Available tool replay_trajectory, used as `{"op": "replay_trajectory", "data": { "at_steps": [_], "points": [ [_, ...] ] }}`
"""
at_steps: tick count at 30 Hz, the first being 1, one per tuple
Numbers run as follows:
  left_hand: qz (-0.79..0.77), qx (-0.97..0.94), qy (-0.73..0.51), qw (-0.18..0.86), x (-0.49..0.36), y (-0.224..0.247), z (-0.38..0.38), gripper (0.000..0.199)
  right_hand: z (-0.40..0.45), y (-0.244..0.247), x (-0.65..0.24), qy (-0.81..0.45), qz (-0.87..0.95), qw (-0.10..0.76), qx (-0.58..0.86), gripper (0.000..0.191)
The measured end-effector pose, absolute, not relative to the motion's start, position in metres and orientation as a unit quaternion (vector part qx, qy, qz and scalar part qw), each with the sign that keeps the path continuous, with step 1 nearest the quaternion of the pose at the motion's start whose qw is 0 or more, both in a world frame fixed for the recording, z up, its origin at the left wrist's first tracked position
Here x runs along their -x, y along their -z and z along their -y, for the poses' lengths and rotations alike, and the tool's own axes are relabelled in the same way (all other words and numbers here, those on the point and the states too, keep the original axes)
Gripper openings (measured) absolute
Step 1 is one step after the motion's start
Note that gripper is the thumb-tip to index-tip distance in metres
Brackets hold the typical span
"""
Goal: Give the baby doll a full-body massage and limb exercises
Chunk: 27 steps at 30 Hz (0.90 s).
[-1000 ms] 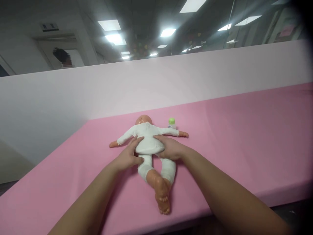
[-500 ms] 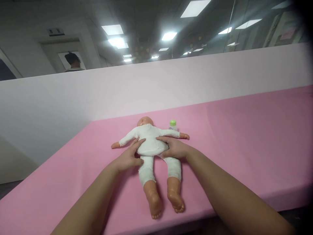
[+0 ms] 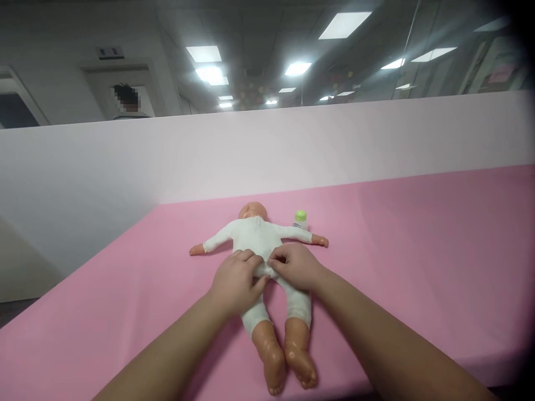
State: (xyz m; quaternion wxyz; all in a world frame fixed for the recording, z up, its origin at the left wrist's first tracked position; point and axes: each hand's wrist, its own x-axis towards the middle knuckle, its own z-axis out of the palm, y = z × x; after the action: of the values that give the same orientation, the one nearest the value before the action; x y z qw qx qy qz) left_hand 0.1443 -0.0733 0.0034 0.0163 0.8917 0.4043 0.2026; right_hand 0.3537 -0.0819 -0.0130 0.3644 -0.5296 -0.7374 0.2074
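A baby doll [image 3: 256, 236] with a white cloth body lies on a pink surface [image 3: 397, 250], its head at the far end and its bare feet toward me. My left hand [image 3: 240, 280] rests on the left side of the doll's lower body, thumb and fingers apart. On the right side of the lower body is my right hand [image 3: 297, 266], its fingers curled and thumb and forefinger pinched at the white cloth near the middle. Whether cloth is caught between those fingertips is too small to tell.
A small bottle with a green cap [image 3: 300, 216] stands behind the doll's right-hand arm. A low white wall [image 3: 259, 150] runs along the back. Above it, glass shows ceiling lights and a person [image 3: 127, 100] at the upper left.
Both hands have moved in toward the middle of the doll's lower body. My right hand's fingers have curled from spread to pinched. The doll's feet lie closer together, and the view has shifted slightly.
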Motion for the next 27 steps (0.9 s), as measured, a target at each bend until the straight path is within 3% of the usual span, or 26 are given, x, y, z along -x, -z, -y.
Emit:
{"op": "replay_trajectory", "data": {
  "at_steps": [8,15,20,22,24,27],
  "points": [
    [-0.401,-0.899,-0.170,0.056,-0.143,-0.009,0.070,0.020,0.077,0.010,-0.344,-0.111,0.809,0.233,0.529,0.024],
    [-0.422,-0.872,-0.235,0.076,-0.139,-0.003,0.066,0.029,0.073,0.022,-0.358,-0.186,0.797,0.350,0.455,0.016],
    [-0.380,-0.858,-0.346,0.009,-0.135,0.004,0.059,0.017,0.071,0.028,-0.363,-0.127,0.790,0.436,0.412,0.015],
    [-0.371,-0.855,-0.360,-0.027,-0.135,0.007,0.055,0.022,0.070,0.029,-0.363,-0.096,0.777,0.467,0.411,0.010],
    [-0.374,-0.865,-0.333,-0.020,-0.135,0.009,0.051,0.029,0.068,0.030,-0.363,-0.080,0.765,0.469,0.434,0.010],
    [-0.387,-0.882,-0.264,0.044,-0.137,0.008,0.049,0.033,0.067,0.029,-0.361,-0.098,0.775,0.401,0.478,0.015]
  ]
}}
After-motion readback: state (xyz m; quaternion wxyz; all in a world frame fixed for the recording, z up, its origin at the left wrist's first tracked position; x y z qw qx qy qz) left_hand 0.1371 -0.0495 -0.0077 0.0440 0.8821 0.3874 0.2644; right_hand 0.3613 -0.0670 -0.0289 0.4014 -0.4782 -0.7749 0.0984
